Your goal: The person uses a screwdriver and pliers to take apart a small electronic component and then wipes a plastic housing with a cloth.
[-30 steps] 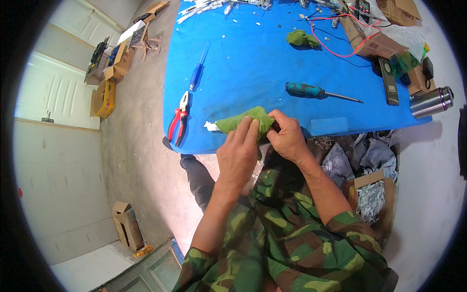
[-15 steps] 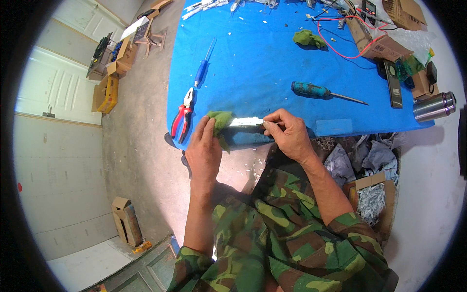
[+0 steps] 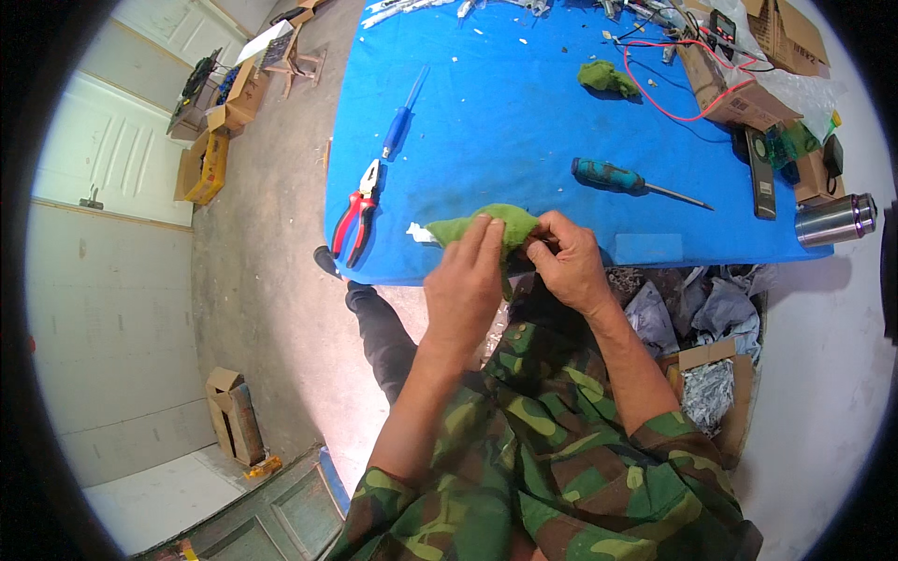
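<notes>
My left hand (image 3: 468, 276) is closed on a green cloth (image 3: 482, 222), pressing it over a slim silvery metal piece. Only the left end of that metal piece (image 3: 420, 232) shows past the cloth; the rest is covered. At its right end my right hand (image 3: 568, 260) pinches it between thumb and fingers. Both hands are just above the near edge of the blue-covered table (image 3: 496, 122). Left of them lie red-handled pliers (image 3: 358, 215) and a blue screwdriver (image 3: 402, 117). Beyond my right hand rests a teal-handled screwdriver (image 3: 636, 180).
Another green cloth (image 3: 606, 79) lies farther back, by a red cable (image 3: 659, 112). At the table's right are a cardboard box (image 3: 739, 101) and a steel flask (image 3: 835, 220). Metal parts (image 3: 402, 9) line the far edge. Below the table a box (image 3: 711, 393) holds shiny scraps.
My left hand has slid the green cloth rightward along the metal piece, close to my right hand. The metal's left end now shows, and its right part is covered. My right hand keeps its pinch.
</notes>
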Demonstrator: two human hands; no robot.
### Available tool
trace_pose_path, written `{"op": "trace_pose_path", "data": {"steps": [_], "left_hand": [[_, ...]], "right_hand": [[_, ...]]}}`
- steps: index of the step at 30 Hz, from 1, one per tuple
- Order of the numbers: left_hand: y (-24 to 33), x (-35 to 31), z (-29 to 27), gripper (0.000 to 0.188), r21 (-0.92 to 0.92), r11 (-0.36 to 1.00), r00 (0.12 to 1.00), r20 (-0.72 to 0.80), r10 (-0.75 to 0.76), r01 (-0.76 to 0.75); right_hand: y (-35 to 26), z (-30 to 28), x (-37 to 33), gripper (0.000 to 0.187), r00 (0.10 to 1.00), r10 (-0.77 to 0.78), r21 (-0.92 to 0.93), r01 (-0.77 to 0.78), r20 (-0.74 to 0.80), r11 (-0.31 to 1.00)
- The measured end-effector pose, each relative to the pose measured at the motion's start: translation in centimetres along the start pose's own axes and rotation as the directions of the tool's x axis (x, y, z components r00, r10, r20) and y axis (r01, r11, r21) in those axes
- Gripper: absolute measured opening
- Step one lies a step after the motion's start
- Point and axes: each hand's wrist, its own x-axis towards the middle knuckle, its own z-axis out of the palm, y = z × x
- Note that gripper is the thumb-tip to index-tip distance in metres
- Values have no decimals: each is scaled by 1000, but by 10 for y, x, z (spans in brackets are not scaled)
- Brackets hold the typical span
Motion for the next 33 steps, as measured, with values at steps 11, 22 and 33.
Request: {"op": "trace_pose_path", "data": {"steps": [11,22,33], "left_hand": [[-56,-12,-26,55,100,984,988,-56,-144,149],[-6,-3,-20,53,-26,999,995,-93,18,-21],[-23,-6,-17,54,64,998,1000,12,-16,15]], "right_hand": [[0,5,-1,8,1000,26,135,-26,3,991],[10,4,-2,12,1000,-25,140,27,-17,990],[3,4,0,11,1000,-20,47,20,-7,999]]}}
